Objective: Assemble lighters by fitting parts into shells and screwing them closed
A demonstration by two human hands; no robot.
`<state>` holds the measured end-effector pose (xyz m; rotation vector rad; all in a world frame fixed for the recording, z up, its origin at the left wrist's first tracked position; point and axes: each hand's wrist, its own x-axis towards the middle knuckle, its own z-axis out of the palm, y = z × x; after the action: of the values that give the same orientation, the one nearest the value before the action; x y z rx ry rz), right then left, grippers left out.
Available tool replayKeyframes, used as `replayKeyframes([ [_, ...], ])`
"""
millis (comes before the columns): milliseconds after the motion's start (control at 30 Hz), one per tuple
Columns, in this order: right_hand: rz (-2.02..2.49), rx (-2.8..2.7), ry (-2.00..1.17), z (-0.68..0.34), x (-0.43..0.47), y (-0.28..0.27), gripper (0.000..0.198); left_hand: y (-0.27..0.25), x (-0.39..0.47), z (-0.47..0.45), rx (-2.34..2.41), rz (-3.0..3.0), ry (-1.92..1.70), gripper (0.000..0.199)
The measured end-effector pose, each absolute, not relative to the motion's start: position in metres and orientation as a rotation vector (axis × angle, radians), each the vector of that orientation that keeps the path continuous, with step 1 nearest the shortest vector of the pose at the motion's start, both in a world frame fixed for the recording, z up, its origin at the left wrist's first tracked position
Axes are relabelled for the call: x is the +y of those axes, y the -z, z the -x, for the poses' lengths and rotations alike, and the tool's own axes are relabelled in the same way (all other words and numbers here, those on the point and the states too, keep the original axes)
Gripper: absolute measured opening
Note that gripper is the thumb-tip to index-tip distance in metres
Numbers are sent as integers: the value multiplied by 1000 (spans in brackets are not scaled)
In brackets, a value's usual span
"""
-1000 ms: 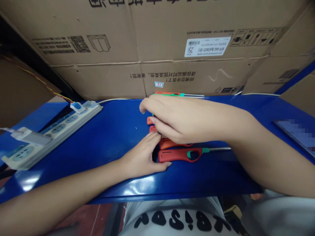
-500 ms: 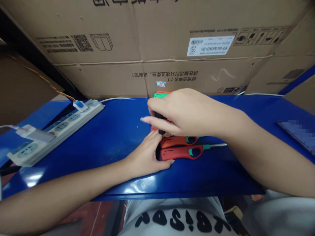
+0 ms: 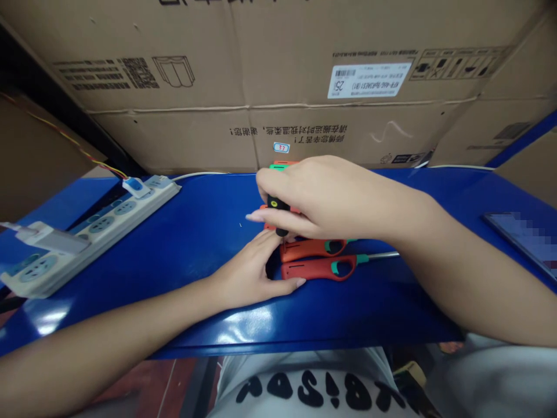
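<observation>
My right hand (image 3: 313, 197) is closed around a black-handled screwdriver (image 3: 274, 202), held upright. Its thin shaft points down at the butt end of an orange long-nosed lighter (image 3: 304, 249). My left hand (image 3: 248, 273) spans the butt ends of the lighters, with its thumb along the near side of a red long-nosed lighter (image 3: 311, 270) and its fingers beyond the orange one. Both lighters have green triggers and lie side by side, nozzles to the right. Farther back, more red, orange and green handles (image 3: 282, 167) show partly under my right hand.
A white power strip (image 3: 100, 229) with plugs in it lies on the left of the blue table (image 3: 195, 232). Behind stands a large cardboard box (image 3: 195, 139). A flat dark-edged device (image 3: 522, 241) lies at the right.
The screwdriver handle has turned a little within my right hand, so a yellow mark now shows. Both hands stay at the lighters, and the whole view has shifted slightly.
</observation>
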<state>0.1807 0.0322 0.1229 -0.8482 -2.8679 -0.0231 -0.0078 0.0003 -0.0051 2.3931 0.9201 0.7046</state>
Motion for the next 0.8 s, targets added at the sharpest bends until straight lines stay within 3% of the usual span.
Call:
replayKeyframes([
  [333,830,-2895,50,-181,34,-124,32,6,-1,7,930,-2424,-689,58],
  [567,823,-2878,107,-179,32,-124,34,6,-4,5,888,-2407,-712,71],
  [800,872,-2873,138,-181,32,-124,33,5,-4,6,913,-2416,-713,56],
])
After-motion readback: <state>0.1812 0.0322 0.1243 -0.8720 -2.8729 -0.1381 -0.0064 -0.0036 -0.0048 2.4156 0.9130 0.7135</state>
